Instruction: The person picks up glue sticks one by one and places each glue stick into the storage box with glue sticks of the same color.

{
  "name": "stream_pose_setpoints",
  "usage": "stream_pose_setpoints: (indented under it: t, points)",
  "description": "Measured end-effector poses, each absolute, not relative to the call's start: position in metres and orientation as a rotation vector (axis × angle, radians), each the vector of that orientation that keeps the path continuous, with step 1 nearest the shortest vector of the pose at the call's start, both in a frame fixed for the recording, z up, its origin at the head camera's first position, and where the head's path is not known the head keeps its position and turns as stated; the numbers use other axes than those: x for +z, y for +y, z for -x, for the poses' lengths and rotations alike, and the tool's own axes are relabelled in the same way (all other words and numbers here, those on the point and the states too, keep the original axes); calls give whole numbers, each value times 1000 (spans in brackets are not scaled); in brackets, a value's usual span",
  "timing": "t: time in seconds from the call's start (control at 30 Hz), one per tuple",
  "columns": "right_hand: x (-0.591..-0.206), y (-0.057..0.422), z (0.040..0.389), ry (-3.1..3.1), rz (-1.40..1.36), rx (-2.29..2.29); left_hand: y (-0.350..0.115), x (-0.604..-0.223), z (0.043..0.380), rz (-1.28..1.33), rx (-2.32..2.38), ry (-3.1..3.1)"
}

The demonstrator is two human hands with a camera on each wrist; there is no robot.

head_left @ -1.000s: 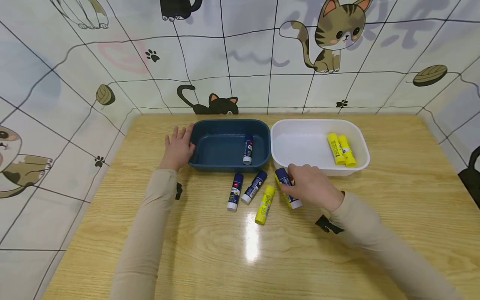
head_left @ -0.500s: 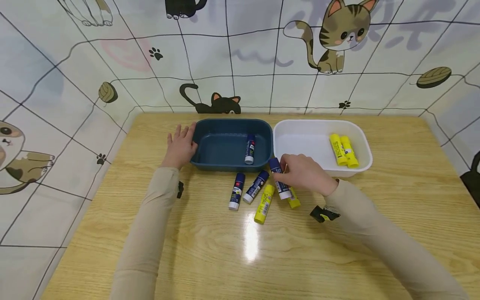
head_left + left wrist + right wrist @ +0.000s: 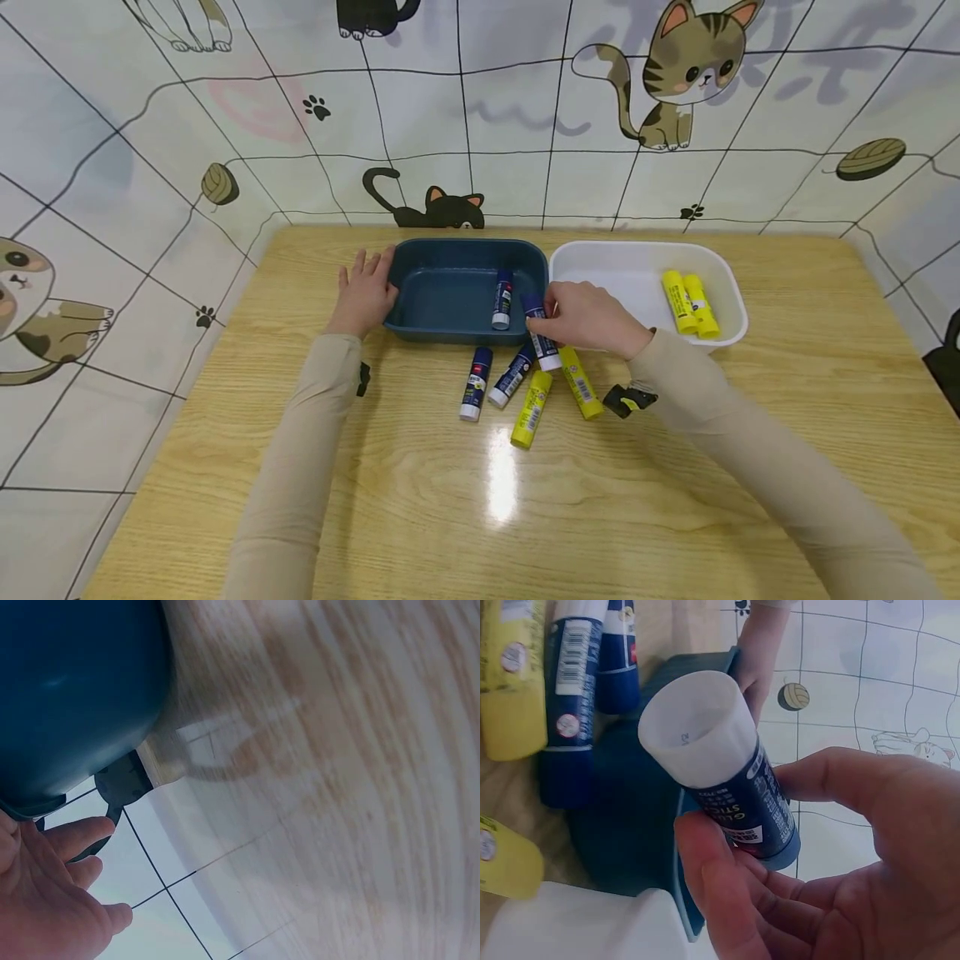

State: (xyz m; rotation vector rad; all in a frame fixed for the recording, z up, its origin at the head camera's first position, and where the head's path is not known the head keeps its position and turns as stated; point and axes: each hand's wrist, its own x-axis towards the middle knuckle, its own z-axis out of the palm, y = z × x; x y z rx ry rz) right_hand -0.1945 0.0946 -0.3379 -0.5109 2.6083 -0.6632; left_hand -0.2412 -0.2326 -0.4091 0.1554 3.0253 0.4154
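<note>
So the right hand (image 3: 592,318) had a navy glue stick (image 3: 750,806) pinched between thumb and fingers, up around the four o'clock corner of the dark blue tub (image 3: 427,334). The left hand (image 3: 363,300) was at that tub's nine o'clock, fingers spread against its side.

Looked to me like the step was adding this one to the navy stick inside (image 3: 502,302), since the white tub (image 3: 600,287), over at three o'clock, had two yellow glue sticks (image 3: 679,302) in it. I'd say the next move called for clearing the rim, then letting go. Two loose navy sticks (image 3: 476,383) and two loose yellow sticks (image 3: 531,408) lay between four and six o'clock from the blue tub.

Writing-wise, the held one read "GLUE STICK" upside down in the right wrist view. One loose navy showed a barcode (image 3: 572,658); another's red patch (image 3: 634,652) was honestly too small to make out.
</note>
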Motion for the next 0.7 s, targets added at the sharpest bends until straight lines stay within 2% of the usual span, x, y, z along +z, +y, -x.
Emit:
stream_pose_setpoints:
  t: [0.7]
  points:
    - [-307, 62, 230, 2667, 575, -564, -233, -408, 241, -161, 409, 3034]
